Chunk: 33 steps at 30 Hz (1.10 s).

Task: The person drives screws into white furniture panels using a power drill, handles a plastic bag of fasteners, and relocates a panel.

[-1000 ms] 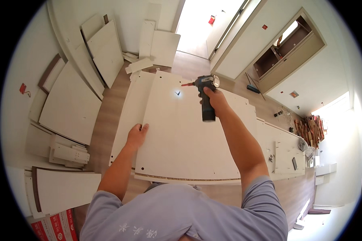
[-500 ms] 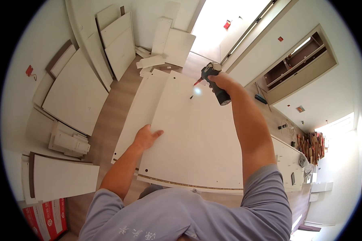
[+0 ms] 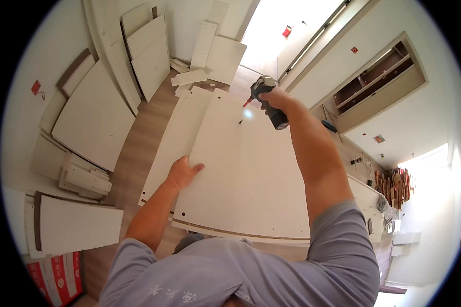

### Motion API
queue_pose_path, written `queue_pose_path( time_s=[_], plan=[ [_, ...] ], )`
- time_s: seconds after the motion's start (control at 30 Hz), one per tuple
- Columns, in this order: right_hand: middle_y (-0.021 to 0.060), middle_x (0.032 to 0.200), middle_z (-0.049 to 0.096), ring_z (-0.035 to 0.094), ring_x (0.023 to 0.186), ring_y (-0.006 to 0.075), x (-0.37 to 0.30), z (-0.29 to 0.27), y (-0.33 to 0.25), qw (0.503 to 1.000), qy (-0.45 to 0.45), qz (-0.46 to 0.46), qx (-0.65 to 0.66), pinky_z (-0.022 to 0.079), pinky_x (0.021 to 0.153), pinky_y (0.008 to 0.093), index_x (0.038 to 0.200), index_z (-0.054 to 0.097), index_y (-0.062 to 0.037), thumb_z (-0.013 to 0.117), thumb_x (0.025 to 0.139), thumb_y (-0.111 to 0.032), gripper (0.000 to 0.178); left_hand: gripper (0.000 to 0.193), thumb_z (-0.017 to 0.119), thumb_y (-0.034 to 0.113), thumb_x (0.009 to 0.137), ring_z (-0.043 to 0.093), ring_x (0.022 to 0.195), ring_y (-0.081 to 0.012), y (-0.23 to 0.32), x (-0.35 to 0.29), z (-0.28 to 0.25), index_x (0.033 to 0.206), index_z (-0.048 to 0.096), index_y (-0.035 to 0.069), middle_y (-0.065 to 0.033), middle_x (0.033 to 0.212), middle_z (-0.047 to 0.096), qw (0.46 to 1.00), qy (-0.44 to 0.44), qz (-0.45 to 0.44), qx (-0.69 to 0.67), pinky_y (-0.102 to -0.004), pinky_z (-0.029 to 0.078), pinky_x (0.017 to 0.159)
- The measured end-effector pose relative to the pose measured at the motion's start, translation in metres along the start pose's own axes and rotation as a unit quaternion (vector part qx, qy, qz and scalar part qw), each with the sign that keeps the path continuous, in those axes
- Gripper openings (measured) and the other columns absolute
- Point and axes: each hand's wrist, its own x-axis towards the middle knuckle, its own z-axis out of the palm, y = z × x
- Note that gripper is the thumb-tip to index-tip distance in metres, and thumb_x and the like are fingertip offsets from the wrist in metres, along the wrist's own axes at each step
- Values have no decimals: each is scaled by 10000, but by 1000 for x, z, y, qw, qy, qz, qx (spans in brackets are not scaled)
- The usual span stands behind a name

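My right hand (image 3: pixel 274 99) is closed round the grip of a dark cordless drill (image 3: pixel 269 105) at the far part of a white panel (image 3: pixel 241 174). The drill's red-tipped bit (image 3: pixel 248 102) points down to the left, and its lamp throws a bright spot on the board. A small dark screw-like piece (image 3: pixel 241 122) stands just nearer than that spot, apart from the bit. My left hand (image 3: pixel 184 173) grips the panel's left edge, thumb stretched over the top, the other fingers mostly hidden. Another white panel (image 3: pixel 166 138) shows along that edge.
White boards (image 3: pixel 95 120) lean on the left wall, and more boards (image 3: pixel 225 59) stand at the back. Offcuts (image 3: pixel 189 78) lie on the floor beyond the panels. A red-and-white box (image 3: pixel 61 279) is at lower left. Wood strips (image 3: pixel 392 187) are piled at right.
The whole view has shifted slightly. The drill stays over the far part of the panel with its bit still near the dark piece. My left hand keeps its place on the edge.
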Motion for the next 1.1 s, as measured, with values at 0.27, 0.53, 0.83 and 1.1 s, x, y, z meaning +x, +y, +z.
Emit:
queue_pose_path(
  time_s=[0.27,0.53,0.83,1.1],
  plan=[
    [137,871,737,705,667,241,15,10,15,999,-19,-39,-31,584,600,394,1153,671,21,692,1000,-274,333,648,771,474,945,704,1110,-394,4,-9,-1,1166,639,-120,-296,1144,727,1000,4,11,1,-446,553,964],
    [133,914,750,709,725,237,12,15,-4,995,-10,-38,-93,574,640,408,1249,668,-20,688,999,-298,374,679,753,495,960,693,1133,-392,4,-4,2,1206,616,-122,-300,1194,710,1000,-11,-3,10,-444,543,979],
    [127,1015,746,714,827,219,-11,6,-7,1000,-15,3,-24,586,708,387,1352,601,-6,686,1012,-329,476,704,740,511,968,681,1159,-421,3,-4,-2,1228,603,-129,-310,1207,701,1000,1,9,18,-456,536,1000],
    [122,1037,756,707,745,207,-40,-33,22,992,-21,-82,96,586,683,336,1274,636,30,685,1024,-277,399,660,758,487,963,698,1123,-401,4,-5,8,1234,629,-100,-276,1200,721,999,18,-13,-23,-450,549,969]
  ],
)
